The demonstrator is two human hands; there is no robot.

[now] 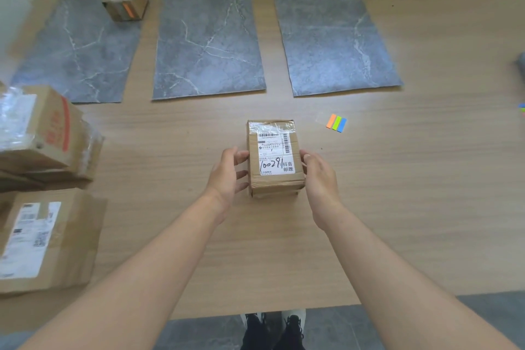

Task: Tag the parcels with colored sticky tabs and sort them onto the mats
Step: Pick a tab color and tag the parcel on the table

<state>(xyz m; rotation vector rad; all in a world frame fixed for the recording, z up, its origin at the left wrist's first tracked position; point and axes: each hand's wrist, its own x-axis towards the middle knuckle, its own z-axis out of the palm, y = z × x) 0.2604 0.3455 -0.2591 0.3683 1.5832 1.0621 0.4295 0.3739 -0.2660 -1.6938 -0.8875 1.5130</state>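
A small brown parcel (274, 156) with a white shipping label stands on the wooden table in front of me. My left hand (227, 172) grips its left side and my right hand (319, 175) its right side. A strip of orange, green and blue sticky tabs (336, 123) lies on the table to the parcel's right. Three grey marble-patterned mats lie side by side farther back: left mat (76, 48), middle mat (207, 45), right mat (335, 40). A small parcel with an orange tab (125, 1) sits at the left mat's far corner.
Stacked cardboard parcels (42, 133) stand at the table's left edge, with a larger labelled parcel (48, 241) nearer me. More coloured tabs (522, 108) peek in at the right edge. The table's front edge runs just above my shoes.
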